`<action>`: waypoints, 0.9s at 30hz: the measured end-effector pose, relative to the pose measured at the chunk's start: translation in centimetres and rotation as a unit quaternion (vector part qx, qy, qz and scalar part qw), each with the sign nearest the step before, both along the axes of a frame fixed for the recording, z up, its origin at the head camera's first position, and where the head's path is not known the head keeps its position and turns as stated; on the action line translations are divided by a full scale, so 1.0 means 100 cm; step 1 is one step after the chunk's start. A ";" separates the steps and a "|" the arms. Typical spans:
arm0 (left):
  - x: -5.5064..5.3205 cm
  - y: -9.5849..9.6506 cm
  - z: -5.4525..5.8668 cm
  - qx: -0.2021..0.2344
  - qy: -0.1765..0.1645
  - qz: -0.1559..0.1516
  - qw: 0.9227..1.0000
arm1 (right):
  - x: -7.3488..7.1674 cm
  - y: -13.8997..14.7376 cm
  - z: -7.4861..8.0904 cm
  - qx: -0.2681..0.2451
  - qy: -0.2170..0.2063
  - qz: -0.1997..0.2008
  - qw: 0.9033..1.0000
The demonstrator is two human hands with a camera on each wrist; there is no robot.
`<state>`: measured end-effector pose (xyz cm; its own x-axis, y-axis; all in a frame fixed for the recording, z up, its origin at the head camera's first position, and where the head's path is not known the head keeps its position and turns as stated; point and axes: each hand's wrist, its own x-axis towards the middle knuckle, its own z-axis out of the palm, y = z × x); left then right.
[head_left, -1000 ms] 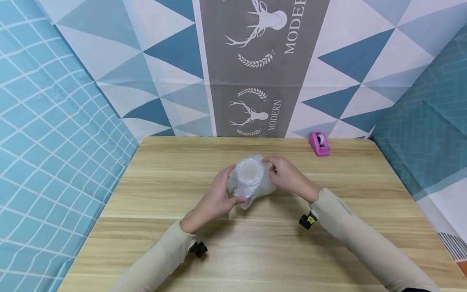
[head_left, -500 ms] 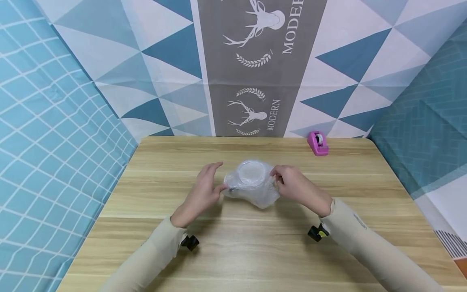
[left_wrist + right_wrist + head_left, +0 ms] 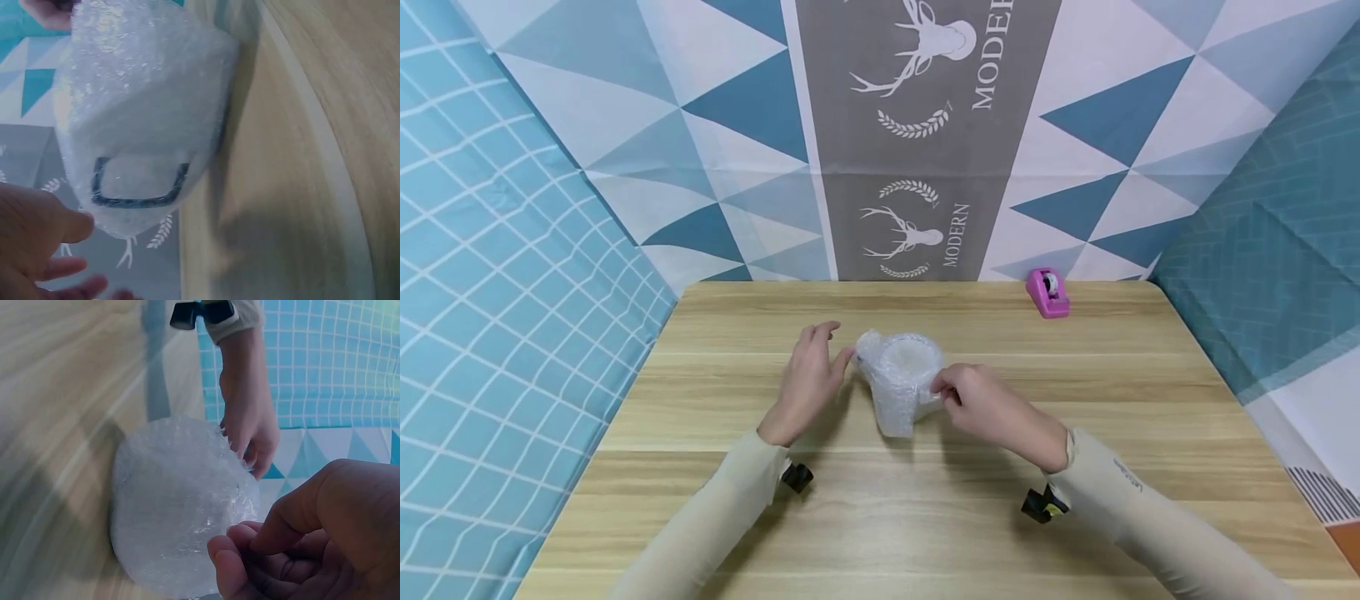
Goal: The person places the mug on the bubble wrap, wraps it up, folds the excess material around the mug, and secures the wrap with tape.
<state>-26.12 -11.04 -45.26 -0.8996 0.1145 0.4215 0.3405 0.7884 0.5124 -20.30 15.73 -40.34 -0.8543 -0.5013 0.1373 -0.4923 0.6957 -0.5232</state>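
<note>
A round-topped object in bubble wrap (image 3: 898, 375) stands on the wooden table between both hands. Through the wrap, the left wrist view shows a dark U-shaped outline (image 3: 140, 201); what the object is cannot be made out. My left hand (image 3: 801, 379) is at its left side, fingers extended, the thumb at or very near the wrap. On the right, my right hand (image 3: 996, 412) has curled fingers, with thumb and forefinger pinching at the edge of the bubble wrap. In the right wrist view these fingertips (image 3: 225, 550) lie against the wrap.
A pink tape dispenser (image 3: 1048, 293) sits near the back right edge of the wooden table (image 3: 880, 517). Patterned cloth (image 3: 745, 150) hangs behind the table, with blue gridded cloth (image 3: 497, 275) along the left.
The wrapped object has been turned between the hands, so its loose wrap flap now points toward me. The left hand has shifted away to the left, its grip loosened; the right hand has moved nearer.
</note>
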 end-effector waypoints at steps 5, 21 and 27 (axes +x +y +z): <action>-0.004 0.004 -0.006 0.053 -0.009 -0.027 0.998 | 0.003 -0.003 -0.002 -0.013 -0.009 0.007 1.000; 0.028 -0.005 -0.013 0.138 -0.111 -0.078 0.981 | -0.013 0.031 -0.020 -0.119 -0.008 -0.066 0.991; 0.023 -0.006 -0.016 0.151 -0.105 -0.101 0.978 | -0.013 0.029 -0.025 -0.138 -0.046 -0.080 0.986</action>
<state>-23.79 -11.63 -46.86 -0.9422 0.1968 0.2712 0.3348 0.5180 0.7871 -21.62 18.67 -42.86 -0.9347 -0.3130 0.1684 -0.3295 0.5857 -0.7405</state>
